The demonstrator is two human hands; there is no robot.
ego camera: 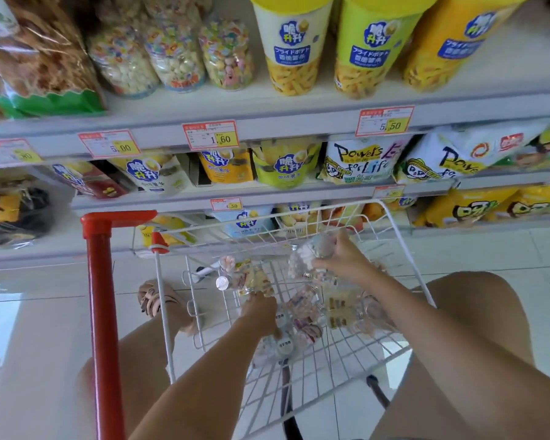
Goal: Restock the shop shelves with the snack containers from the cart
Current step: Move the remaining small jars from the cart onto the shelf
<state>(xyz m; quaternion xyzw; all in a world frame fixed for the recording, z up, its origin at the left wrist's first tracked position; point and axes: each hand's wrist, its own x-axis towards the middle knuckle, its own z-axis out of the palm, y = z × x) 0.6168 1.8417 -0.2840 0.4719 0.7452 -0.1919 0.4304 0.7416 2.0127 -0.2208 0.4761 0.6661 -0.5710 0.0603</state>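
Both my hands reach down into the white wire cart basket [391, 223], where several clear snack containers [302, 309] lie on their sides. My right hand [346, 255] grips one clear container [302, 258] filled with pale snacks and holds it tilted above the pile. My left hand [261, 309] closes its fingers on another clear container [248, 277] with a silver cap that lies in the basket's left part. On the top shelf [267, 106] stand three similar clear containers of colourful snacks [175, 55].
The cart's red handle post [104, 312] rises at the left. Yellow-lidded chip cups [292, 46] fill the top shelf's right side, and a big snack bag [38, 65] its left. Lower shelves hold chip bags [362, 160]. My sandalled foot [159, 300] stands on the white tile floor.
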